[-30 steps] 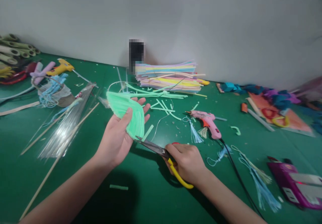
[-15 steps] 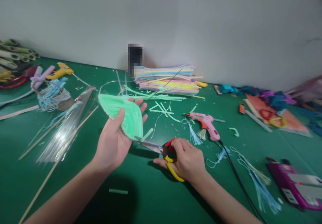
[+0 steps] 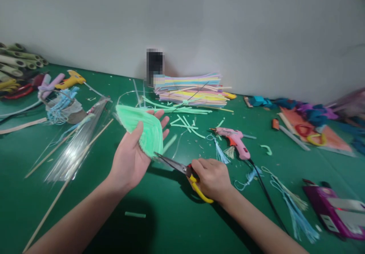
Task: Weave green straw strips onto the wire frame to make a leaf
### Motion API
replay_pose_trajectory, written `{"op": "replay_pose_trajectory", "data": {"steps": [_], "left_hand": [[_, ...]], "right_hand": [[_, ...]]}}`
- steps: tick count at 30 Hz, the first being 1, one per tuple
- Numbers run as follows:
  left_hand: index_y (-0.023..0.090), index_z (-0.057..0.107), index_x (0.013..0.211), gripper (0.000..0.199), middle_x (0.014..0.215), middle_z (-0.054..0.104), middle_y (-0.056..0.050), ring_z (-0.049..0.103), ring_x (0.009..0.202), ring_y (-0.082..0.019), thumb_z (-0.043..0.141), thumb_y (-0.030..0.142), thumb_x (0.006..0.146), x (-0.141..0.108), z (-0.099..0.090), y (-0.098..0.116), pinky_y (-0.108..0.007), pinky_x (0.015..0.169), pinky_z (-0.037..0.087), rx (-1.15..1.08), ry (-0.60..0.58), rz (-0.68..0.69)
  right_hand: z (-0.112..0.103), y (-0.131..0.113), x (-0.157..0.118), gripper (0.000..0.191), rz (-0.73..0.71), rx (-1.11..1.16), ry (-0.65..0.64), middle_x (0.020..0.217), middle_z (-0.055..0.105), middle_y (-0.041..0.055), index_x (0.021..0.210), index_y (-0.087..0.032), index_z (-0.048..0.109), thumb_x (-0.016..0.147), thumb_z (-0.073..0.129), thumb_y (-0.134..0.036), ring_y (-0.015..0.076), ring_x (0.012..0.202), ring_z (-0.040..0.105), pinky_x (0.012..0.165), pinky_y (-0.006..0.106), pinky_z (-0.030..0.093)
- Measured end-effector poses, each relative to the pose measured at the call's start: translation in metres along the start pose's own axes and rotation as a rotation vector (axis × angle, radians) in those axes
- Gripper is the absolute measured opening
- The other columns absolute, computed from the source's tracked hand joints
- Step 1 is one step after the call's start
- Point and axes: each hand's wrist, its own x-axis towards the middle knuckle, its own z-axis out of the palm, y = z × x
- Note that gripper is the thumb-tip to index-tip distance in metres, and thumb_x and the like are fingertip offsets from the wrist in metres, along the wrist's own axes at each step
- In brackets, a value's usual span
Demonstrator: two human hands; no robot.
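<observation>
A bright green, fuzzy leaf-shaped piece (image 3: pixel 151 134), built of rows of chenille strips, lies across the palm of my left hand (image 3: pixel 129 162). My thumb presses on its face while the fingers support it from behind. My right hand (image 3: pixel 212 180) is closed round the red and yellow handles of a pair of scissors (image 3: pixel 175 164). The blades point left, nearly together, with their tips at the lower edge of the green piece. Just right of that edge is a blurred short green strip (image 3: pixel 170 143), apart from the blades.
Behind my hands lies a bundle of pastel chenille stems (image 3: pixel 194 90), with loose green strips (image 3: pixel 186 124) in front. A pink glue gun (image 3: pixel 234 140) and tassels (image 3: pixel 296 208) are to the right. Clear plastic sticks (image 3: pixel 76 147) and a yellow glue gun (image 3: pixel 71 80) are left.
The scissor blades have drawn together, and my right fingers have closed further on the handles. The short green strip has moved up and right, away from the leaf-shaped piece's edge.
</observation>
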Motion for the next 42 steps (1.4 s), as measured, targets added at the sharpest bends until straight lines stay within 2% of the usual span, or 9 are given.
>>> {"op": "replay_pose_trajectory", "data": {"steps": [11, 16, 19, 24, 28, 32, 36, 39, 42], "left_hand": [[0.028, 0.06, 0.123, 0.029, 0.143, 0.056, 0.001, 0.047, 0.135, -0.024, 0.045, 0.032, 0.099, 0.008, -0.008, 0.013, -0.042, 0.115, 0.036, -0.007, 0.051, 0.06], [0.026, 0.061, 0.122, 0.029, 0.142, 0.056, 0.0, 0.047, 0.135, -0.025, 0.045, 0.032, 0.098, 0.008, -0.006, 0.013, -0.042, 0.115, 0.036, 0.001, 0.067, 0.062], [0.026, 0.061, 0.123, 0.03, 0.143, 0.056, -0.001, 0.046, 0.136, -0.025, 0.046, 0.033, 0.098, 0.008, -0.006, 0.014, -0.042, 0.116, 0.035, 0.009, 0.071, 0.08], [0.026, 0.063, 0.117, 0.026, 0.137, 0.061, -0.001, 0.046, 0.136, -0.024, 0.044, 0.029, 0.099, 0.008, -0.006, 0.018, -0.04, 0.115, 0.036, 0.006, 0.08, 0.15], [0.025, 0.059, 0.121, 0.027, 0.136, 0.062, -0.003, 0.047, 0.135, -0.023, 0.043, 0.027, 0.099, 0.007, -0.004, 0.021, -0.041, 0.115, 0.036, -0.049, 0.079, 0.144], [0.024, 0.045, 0.138, 0.038, 0.138, 0.06, -0.01, 0.048, 0.134, -0.023, 0.043, 0.027, 0.1, 0.001, 0.001, 0.023, -0.041, 0.115, 0.034, -0.161, 0.004, 0.048], [0.03, 0.037, 0.145, 0.044, 0.139, 0.058, -0.011, 0.049, 0.133, -0.021, 0.042, 0.031, 0.101, -0.008, 0.009, 0.02, -0.038, 0.112, 0.038, -0.194, -0.078, -0.01], [0.035, 0.042, 0.141, 0.04, 0.141, 0.057, -0.008, 0.049, 0.133, -0.02, 0.04, 0.032, 0.102, -0.013, 0.013, 0.014, -0.035, 0.108, 0.043, -0.183, -0.099, 0.005], [0.035, 0.049, 0.134, 0.034, 0.143, 0.056, -0.006, 0.049, 0.133, -0.021, 0.04, 0.032, 0.102, -0.015, 0.014, 0.007, -0.034, 0.106, 0.045, -0.171, -0.103, 0.012]], "right_hand": [[-0.019, -0.006, 0.004, 0.056, 0.179, 0.218, 0.022, 0.051, 0.051, -0.0025, 0.069, -0.019, 0.052, 0.085, 0.045, -0.073, 0.0102, 0.041, 0.043, 0.043, 0.024, 0.03], [-0.027, -0.001, 0.002, 0.087, 0.227, 0.305, -0.106, 0.087, 0.061, 0.0129, 0.104, -0.012, 0.052, 0.066, 0.043, -0.089, 0.024, 0.072, 0.061, 0.061, 0.035, 0.052], [-0.032, 0.006, 0.0, 0.074, 0.262, 0.248, -0.131, 0.099, 0.057, 0.0177, 0.104, -0.012, 0.051, 0.073, 0.053, -0.08, 0.0316, 0.091, 0.059, 0.076, 0.045, 0.053], [-0.032, 0.022, -0.02, 0.049, 0.375, 0.169, -0.224, 0.099, 0.052, 0.0136, 0.096, -0.014, 0.054, 0.079, 0.067, -0.058, 0.0287, 0.09, 0.057, 0.079, 0.046, 0.054], [-0.03, 0.031, -0.035, 0.044, 0.363, 0.116, -0.3, 0.103, 0.055, 0.0163, 0.104, -0.012, 0.058, 0.073, 0.076, -0.038, 0.0332, 0.097, 0.056, 0.086, 0.05, 0.053], [-0.054, 0.019, -0.02, 0.054, 0.401, 0.184, -0.306, 0.124, 0.053, 0.021, 0.127, -0.013, 0.055, 0.076, 0.069, -0.024, 0.0407, 0.119, 0.05, 0.097, 0.058, 0.046], [-0.067, -0.015, 0.015, 0.022, 0.553, 0.866, -0.33, 0.11, 0.066, 0.0095, 0.108, -0.025, 0.068, 0.088, 0.062, -0.031, 0.0231, 0.095, 0.064, 0.084, 0.04, 0.055], [-0.051, -0.041, 0.033, 0.021, 0.825, 1.496, -0.273, 0.083, 0.072, 0.0035, 0.096, -0.024, 0.071, 0.082, 0.07, -0.039, 0.0154, 0.074, 0.067, 0.068, 0.029, 0.056], [-0.032, -0.054, 0.041, 0.018, 0.956, 1.817, -0.11, 0.081, 0.075, 0.0006, 0.089, -0.024, 0.072, 0.075, 0.079, -0.034, 0.0101, 0.069, 0.068, 0.067, 0.022, 0.055]]}}
